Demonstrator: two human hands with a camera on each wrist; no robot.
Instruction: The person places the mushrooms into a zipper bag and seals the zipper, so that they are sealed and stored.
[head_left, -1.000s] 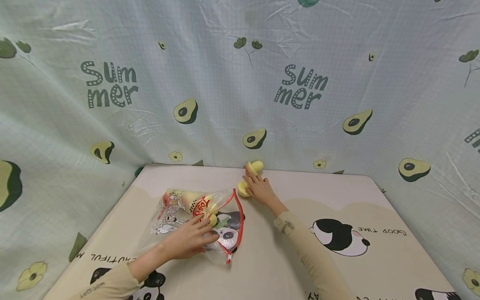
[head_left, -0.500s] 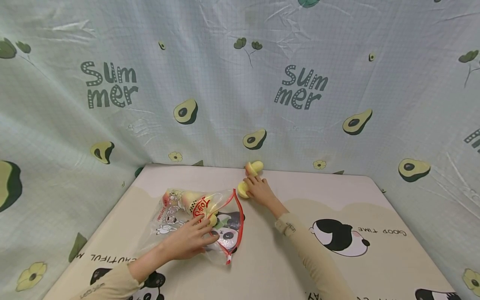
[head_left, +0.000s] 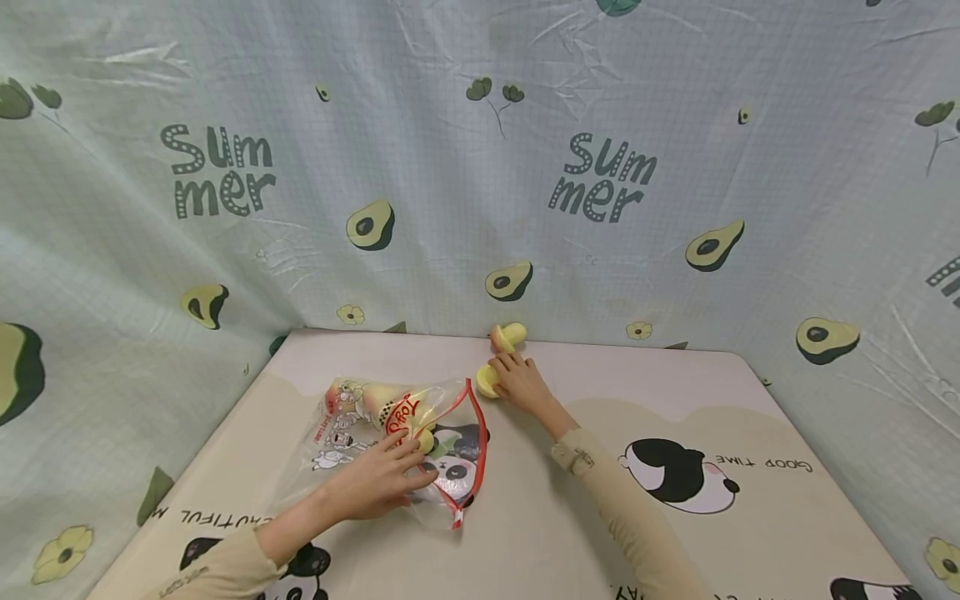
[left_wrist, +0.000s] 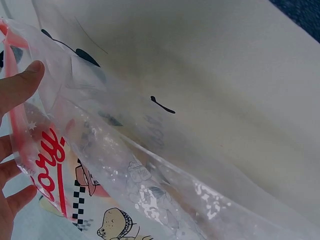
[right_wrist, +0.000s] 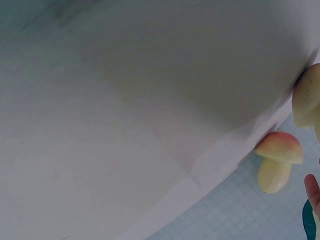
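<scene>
One bag [head_left: 341, 446] on the counter [head_left: 600, 367], clear, with one red strip [head_left: 482, 454] along its mouth on the right side. Two hands at work, well apart from each other. The left hand [head_left: 378, 479] lies on the bag, fingers spread and fairly straight over the plastic, pinching nothing; in the left wrist view the thumb rests on the bag near the strip.

And here's the right hand [head_left: 522, 383], just beyond the bag's mouth, its fingers at the near mushroom [head_left: 486, 382]! Whether they're closed round it, I can't tell: the hand hides part of it, and the right wrist view cuts it off at the edge.

So that's two mushrooms outside the bag: the near one just past the bag's strip, and the far mushroom [head_left: 512, 333] beyond it, at the counter's back edge. Inside the bag, yellow and pinkish toys [head_left: 426, 440] show through; printing and glare make them hard to count.

Two pale sleeves reach in, one either side of the bag. Behind the bag hangs one cloth [head_left: 420, 150], two full "SUMMER" prints on it.
</scene>
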